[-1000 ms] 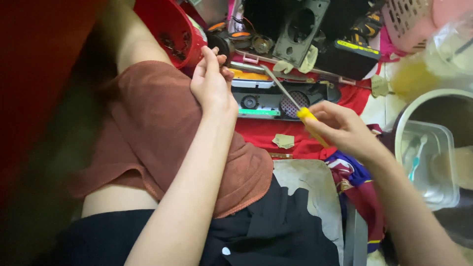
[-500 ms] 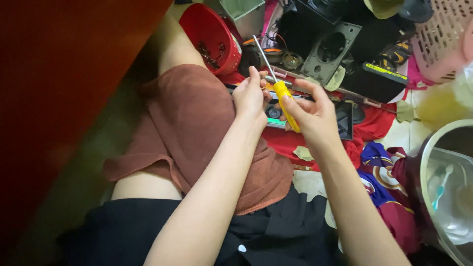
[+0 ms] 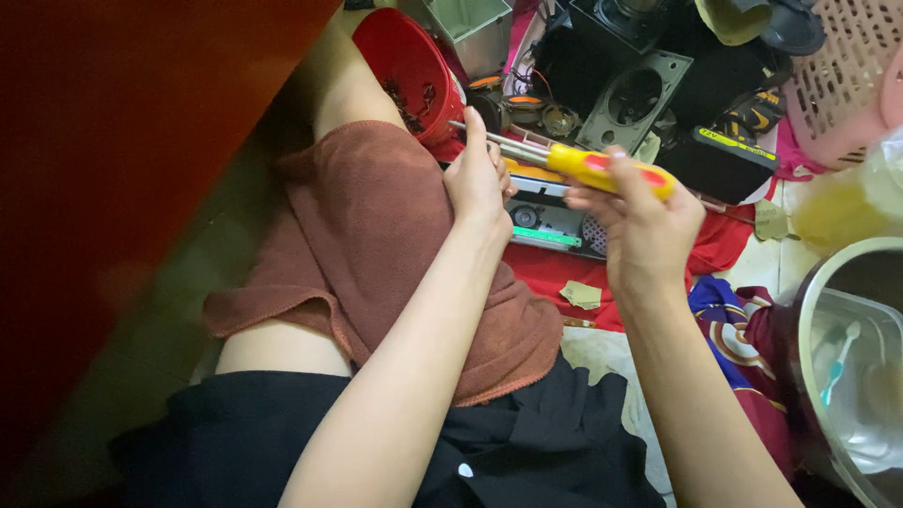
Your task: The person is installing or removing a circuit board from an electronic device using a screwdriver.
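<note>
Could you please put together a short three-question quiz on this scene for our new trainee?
1. Which hand holds the yellow-handled screwdriver?
2. True or false: the red bowl lies beside the raised knee.
3. What lies in the metal basin at the right edge: A a toothbrush, B a spoon, C a cup?

Key
1. The right hand; the left hand touches its metal shaft.
2. True.
3. A, a toothbrush.
</note>
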